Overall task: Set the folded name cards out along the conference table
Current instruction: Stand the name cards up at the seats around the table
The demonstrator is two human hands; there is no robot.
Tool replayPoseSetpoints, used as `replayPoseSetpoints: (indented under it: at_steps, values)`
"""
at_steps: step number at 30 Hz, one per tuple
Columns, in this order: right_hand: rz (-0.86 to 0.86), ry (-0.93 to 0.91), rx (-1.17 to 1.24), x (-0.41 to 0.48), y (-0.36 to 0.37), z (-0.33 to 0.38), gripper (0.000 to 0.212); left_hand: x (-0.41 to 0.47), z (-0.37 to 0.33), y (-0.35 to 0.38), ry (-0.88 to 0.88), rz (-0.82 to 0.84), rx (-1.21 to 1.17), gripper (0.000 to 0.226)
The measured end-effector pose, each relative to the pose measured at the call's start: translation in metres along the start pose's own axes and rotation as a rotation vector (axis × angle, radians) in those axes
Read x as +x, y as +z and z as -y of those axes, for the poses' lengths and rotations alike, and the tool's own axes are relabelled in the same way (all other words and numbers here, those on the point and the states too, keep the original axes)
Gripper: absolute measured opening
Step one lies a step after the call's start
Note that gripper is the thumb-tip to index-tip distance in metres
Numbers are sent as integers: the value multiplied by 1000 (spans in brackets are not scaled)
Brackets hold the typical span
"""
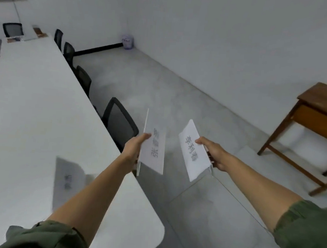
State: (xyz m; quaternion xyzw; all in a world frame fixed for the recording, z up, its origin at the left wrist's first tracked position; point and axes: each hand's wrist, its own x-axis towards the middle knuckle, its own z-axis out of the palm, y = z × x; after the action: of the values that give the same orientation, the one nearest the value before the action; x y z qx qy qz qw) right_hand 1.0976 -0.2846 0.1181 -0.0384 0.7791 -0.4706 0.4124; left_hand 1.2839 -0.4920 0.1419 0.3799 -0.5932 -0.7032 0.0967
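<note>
Your left hand (133,150) is pinching one folded name card (152,152) in its grip just past the long white surface's (33,103) edge, over the floor. Your right hand (213,155) is gripping a second card (192,151), also over the floor. A third card (68,177) is standing on the surface near you, too blurred to read. A bin (127,41) is sitting in the far corner, its contents impossible to make out.

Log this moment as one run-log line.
left hand: holds name card | right hand: holds second card | table: one card set
</note>
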Motion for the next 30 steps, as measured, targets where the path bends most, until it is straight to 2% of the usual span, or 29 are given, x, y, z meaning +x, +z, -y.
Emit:
replayPoseSetpoints:
  at_steps: [4, 9, 14, 22, 27, 30]
  values:
    - [-53, 44, 36, 10, -85, -25, 75, 13, 12, 84, -64, 36, 57, 66]
    - [-88, 40, 65, 37, -152, -30, 75, 43, -2, 143, -84, 27, 123, 41]
    - [-60, 45, 31, 83, -187, -15, 76, 103, -11, 179, -93, 10, 153, 56]
    - [-27, 12, -42, 202, -239, 67, 60, 237, -54, 227, -132, -59, 117, 38]
    - [-13, -32, -71, 266, -264, 136, 52, 310, -104, 237, -113, -106, 92, 51]
    - [44, -34, -91, 314, -267, 175, 58, 356, -124, 239, -118, -140, 74, 54]
